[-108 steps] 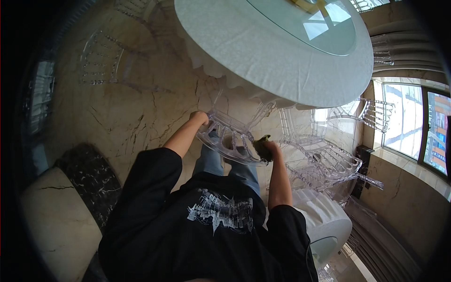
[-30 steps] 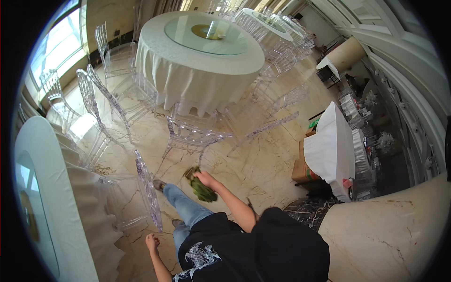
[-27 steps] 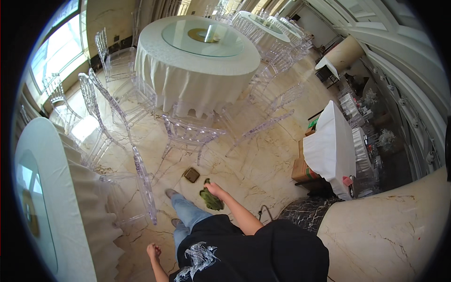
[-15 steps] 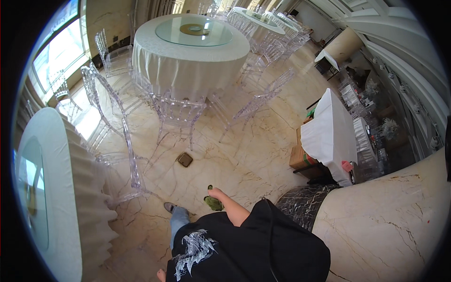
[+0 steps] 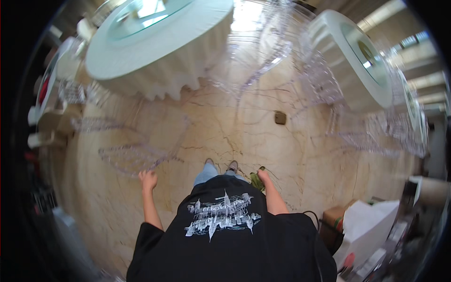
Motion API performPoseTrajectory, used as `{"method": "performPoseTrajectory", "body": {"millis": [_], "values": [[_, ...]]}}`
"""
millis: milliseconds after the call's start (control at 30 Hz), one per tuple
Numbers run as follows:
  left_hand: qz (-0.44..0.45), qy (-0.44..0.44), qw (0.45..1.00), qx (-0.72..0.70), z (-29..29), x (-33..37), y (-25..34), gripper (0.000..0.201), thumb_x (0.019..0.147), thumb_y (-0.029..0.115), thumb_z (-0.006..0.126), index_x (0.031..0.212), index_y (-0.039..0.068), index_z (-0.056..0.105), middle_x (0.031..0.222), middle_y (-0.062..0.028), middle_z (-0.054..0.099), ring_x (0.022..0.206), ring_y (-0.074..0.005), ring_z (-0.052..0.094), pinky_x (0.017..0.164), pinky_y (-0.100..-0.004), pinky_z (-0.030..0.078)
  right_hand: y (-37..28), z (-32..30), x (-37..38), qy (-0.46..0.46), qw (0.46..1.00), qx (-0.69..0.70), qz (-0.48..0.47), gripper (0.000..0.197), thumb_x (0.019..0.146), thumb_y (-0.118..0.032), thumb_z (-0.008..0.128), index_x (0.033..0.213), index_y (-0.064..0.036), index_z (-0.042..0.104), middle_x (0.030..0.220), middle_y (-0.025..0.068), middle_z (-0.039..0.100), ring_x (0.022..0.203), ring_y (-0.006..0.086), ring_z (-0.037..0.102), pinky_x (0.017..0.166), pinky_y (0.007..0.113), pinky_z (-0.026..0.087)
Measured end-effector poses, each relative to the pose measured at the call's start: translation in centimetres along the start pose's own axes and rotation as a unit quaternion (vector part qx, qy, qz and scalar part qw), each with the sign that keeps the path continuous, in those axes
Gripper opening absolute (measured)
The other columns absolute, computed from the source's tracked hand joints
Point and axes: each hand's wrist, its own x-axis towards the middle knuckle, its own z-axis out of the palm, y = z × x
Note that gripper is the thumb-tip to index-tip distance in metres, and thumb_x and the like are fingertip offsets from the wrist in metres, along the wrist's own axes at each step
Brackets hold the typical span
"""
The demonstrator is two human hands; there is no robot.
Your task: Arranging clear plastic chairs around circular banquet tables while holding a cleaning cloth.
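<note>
My right hand [image 5: 264, 176] is closed around a bunched green cloth [image 5: 257, 182], which hangs beside my right leg. One end of the cloth sticks up past my fingers. Further left, my left hand [image 5: 148, 179] is raised out from my side with its fingers curled. It overlaps the back rail of a clear plastic chair [image 5: 134, 159]. Whether the fingers grip that rail, I cannot tell. A small dark brown square object [image 5: 280, 117] lies on the marble floor ahead, to the right.
A round table with a white cloth [image 5: 159, 77] and glass turntable stands ahead left. Another clothed table [image 5: 350, 70] with clear chairs [image 5: 322, 77] is far right. At the near right are a white-draped table [image 5: 364, 225] and a cardboard box [image 5: 334, 216].
My view has swung left, so tables and the brown object sit further right. My left hand has come up into view beside a clear chair. The green cloth stays in my right hand.
</note>
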Motion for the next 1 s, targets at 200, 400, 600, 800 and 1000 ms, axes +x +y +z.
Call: {"method": "performPoseTrajectory", "body": {"millis": [200,400,600,800,1000], "values": [[0.044,0.104,0.973,-0.199,-1.2,-1.9,-2.5,0.027,0.077,0.021,0.053,0.098,0.007,0.059,0.109,-0.0155,0.052,0.108,-0.032,0.043,0.094,-0.0391,0.034,-4.5,2.1,-3.6,0.013,0.996,-0.071,-0.044,0.057,0.074,-0.036,0.046,0.104,0.0107,0.054,0.111,0.03,0.051,0.109,0.0363,0.049,0.09,0.039,0.039],[0.072,0.242,0.936,-0.246,-7.8,-1.5,-8.8,0.023,0.076,0.017,0.055,0.095,0.006,0.059,0.109,-0.0149,0.051,0.107,-0.0321,0.044,0.092,-0.0395,0.035,-10.9,9.3,-8.2,-0.092,0.991,0.096,0.02,0.037,0.078,-0.028,0.044,0.086,0.0048,0.058,0.082,0.0203,0.061,0.076,0.0311,0.06,0.069,0.038,0.049],[-0.019,0.24,0.97,-0.002,-13.1,9.2,-18.5,0.041,0.076,0.023,0.056,0.113,0.006,0.05,0.119,-0.0174,0.044,0.118,-0.0316,0.034,0.099,-0.0444,0.026,-22.3,23.4,-14.9,-0.35,0.894,0.278,0.021,0.024,0.082,-0.024,0.043,0.073,-0.006,0.055,0.062,0.0071,0.058,0.05,0.021,0.055,0.049,0.035,0.047],[-0.033,-0.023,0.991,0.126,-12.9,21.2,-25.2,0.057,0.078,0.034,0.055,0.124,0.006,0.041,0.123,-0.0171,0.043,0.122,-0.0317,0.032,0.1,-0.046,0.029,-28.3,40.0,-17.1,-0.41,0.836,0.349,0.104,0.05,0.087,-0.043,0.04,0.097,0.0031,0.054,0.085,0.0142,0.06,0.072,0.0259,0.06,0.066,0.041,0.05],[-0.087,-0.218,0.943,0.237,-16.1,22.1,-19.4,0.072,0.075,0.041,0.057,0.131,0.004,0.033,0.132,-0.0193,0.035,0.122,-0.0338,0.034,0.096,-0.0511,0.034,-29.7,44.5,-19.2,-0.491,0.809,0.3,0.124,0.044,0.083,-0.051,0.045,0.084,-0.0086,0.057,0.075,0.0085,0.061,0.058,0.0231,0.058,0.056,0.037,0.048]]}}
